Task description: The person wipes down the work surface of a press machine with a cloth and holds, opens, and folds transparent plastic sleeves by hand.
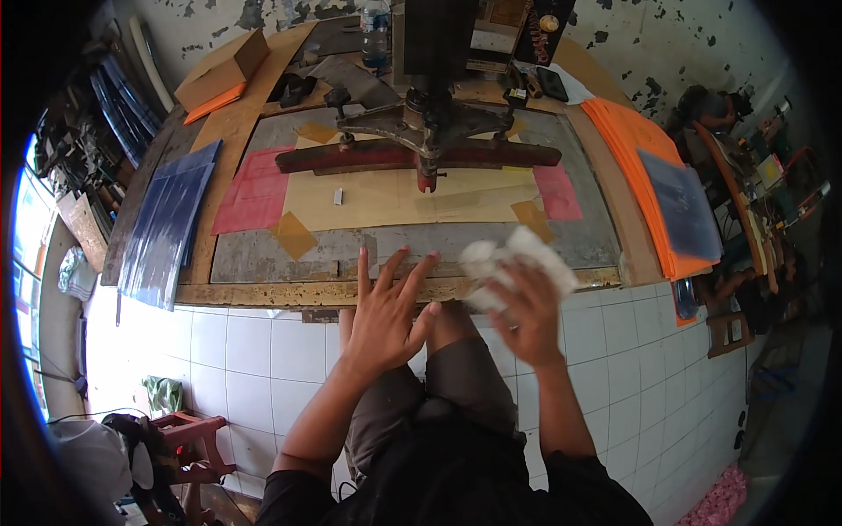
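My left hand (390,307) is open, its fingers spread at the front edge of the grey metal plate (342,245) on the table, with nothing in it. My right hand (529,316) grips a crumpled white cloth (548,260) over the plate's front right edge; the hand is slightly blurred. Beyond both hands a cream sheet (351,206) lies on the plate, with pink pieces and brown tape at its ends. A small pale piece (338,197) rests on the sheet. Over the sheet's far side stands a press with a long red bar (368,158).
Clear and blue plastic covers (171,219) lie at the left. An orange stack (627,167) with a clear sleeve (671,202) lies at the right. A cardboard box (224,70), a water bottle (374,39) and a phone (552,84) are at the back. A red stool (197,447) stands lower left.
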The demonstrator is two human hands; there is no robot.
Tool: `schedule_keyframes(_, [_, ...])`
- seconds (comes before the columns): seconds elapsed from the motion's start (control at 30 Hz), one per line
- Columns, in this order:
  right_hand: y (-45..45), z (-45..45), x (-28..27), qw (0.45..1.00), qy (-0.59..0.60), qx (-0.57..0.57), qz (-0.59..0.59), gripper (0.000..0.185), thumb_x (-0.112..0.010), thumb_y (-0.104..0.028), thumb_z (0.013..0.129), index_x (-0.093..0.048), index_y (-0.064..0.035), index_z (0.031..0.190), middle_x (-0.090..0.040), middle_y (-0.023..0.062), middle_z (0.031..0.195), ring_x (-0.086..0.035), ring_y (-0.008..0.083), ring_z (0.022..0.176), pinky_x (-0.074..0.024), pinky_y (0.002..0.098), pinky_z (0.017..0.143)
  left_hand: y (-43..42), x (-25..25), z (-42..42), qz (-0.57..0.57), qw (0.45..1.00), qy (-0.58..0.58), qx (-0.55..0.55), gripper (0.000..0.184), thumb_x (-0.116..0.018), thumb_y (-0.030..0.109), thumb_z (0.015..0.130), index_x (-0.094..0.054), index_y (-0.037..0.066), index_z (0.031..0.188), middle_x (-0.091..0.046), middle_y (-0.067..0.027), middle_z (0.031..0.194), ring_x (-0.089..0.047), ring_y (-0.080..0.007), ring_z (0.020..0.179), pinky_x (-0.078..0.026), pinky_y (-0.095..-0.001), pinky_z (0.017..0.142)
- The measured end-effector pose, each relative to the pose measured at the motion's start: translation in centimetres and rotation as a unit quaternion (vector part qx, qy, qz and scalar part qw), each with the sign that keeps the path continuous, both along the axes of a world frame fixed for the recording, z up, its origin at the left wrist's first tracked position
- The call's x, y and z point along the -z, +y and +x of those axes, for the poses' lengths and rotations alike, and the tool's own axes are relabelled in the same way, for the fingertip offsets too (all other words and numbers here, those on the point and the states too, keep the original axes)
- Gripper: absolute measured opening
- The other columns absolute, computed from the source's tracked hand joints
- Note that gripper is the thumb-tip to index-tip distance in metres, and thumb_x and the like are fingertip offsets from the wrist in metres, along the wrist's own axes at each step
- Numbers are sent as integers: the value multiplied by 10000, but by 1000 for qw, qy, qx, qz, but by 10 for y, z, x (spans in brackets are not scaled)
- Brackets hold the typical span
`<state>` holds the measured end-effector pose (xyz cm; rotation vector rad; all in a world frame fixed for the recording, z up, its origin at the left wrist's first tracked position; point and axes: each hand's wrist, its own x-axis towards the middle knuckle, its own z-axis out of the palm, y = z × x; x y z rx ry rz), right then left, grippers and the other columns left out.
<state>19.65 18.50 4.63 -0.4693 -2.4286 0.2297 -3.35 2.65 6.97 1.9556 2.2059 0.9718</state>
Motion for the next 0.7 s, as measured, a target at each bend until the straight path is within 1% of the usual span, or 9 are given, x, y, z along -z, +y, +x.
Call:
schedule_keyframes(0.13, [57,56,20,975,77,206,29,359,-673,-233,1033,-748,-63,1341,-668,145,1490,-561,425,1443,-383,601,1218,1,4,-3,28,999,-26,15,676,-435,475,1125,-433,54,1653,-690,-153,1450,-428,-384,1565,15,-674,1341])
schedule_keyframes(0.23, [63,63,22,956,81,277,42,366,-595,-256,1105,-730,-79,1395,-649,179,1504,-537,428,1457,-346,592,1240,2,6,0,28,999,-28,8,691,-354,519,1130,-462,70,1645,-688,-153,1440,-432,-374,1567,10,-665,1345])
schedule_keyframes(0.27, [55,55,28,959,75,270,39,368,-614,-268,1099,-728,-102,1407,-638,176,1521,-527,436,1466,-339,602,1240,2,7,1,25,999,-28,3,704,-317,537,1132,-474,77,1642,-688,-155,1434,-433,-371,1569,7,-662,1346])
schedule_keyframes(0.37, [-2,-2,22,994,56,92,-2,423,-664,-276,1042,-719,-168,1447,-592,156,1586,-487,409,1523,-314,601,1268,4,8,2,47,998,-33,11,737,-297,573,1130,-481,79,1646,-706,-195,1353,-431,-373,1571,4,-667,1344])
schedule_keyframes(0.43, [-42,-38,24,1000,16,-21,-13,525,-716,-266,997,-653,-220,1516,-550,101,1633,-494,409,1529,-315,601,1276,3,9,2,49,998,-22,13,753,-288,591,1129,-491,77,1641,-711,-195,1340,-433,-374,1570,4,-669,1343])
schedule_keyframes(0.47, [-50,-46,31,999,21,-31,-8,538,-726,-269,990,-648,-228,1521,-545,96,1639,-495,404,1530,-319,596,1276,3,9,0,50,999,-15,14,762,-284,601,1128,-496,76,1638,-714,-196,1334,-434,-375,1569,4,-669,1343])
schedule_keyframes(0.53, [-57,-59,44,998,28,-52,1,565,-746,-275,975,-639,-245,1529,-536,85,1650,-497,394,1531,-326,585,1278,-1,7,-2,15,1000,5,7,737,-349,588,1123,-466,95,1658,-673,-148,1450,-413,-367,1583,-12,-673,1345])
schedule_keyframes(0.57, [-50,-56,46,998,27,-52,36,555,-751,-289,975,-653,-259,1521,-548,84,1641,-513,375,1522,-372,559,1252,-3,7,-3,-2,1000,13,3,730,-382,582,1121,-450,104,1668,-652,-125,1508,-402,-363,1591,-20,-674,1345])
schedule_keyframes(0.7, [-15,-17,40,998,52,4,38,452,-684,-316,1025,-705,-229,1469,-595,106,1588,-532,392,1494,-410,569,1211,-1,8,0,-1,1000,29,-8,686,-434,561,1114,-488,134,1648,-624,-71,1563,-394,-348,1594,-23,-678,1347])
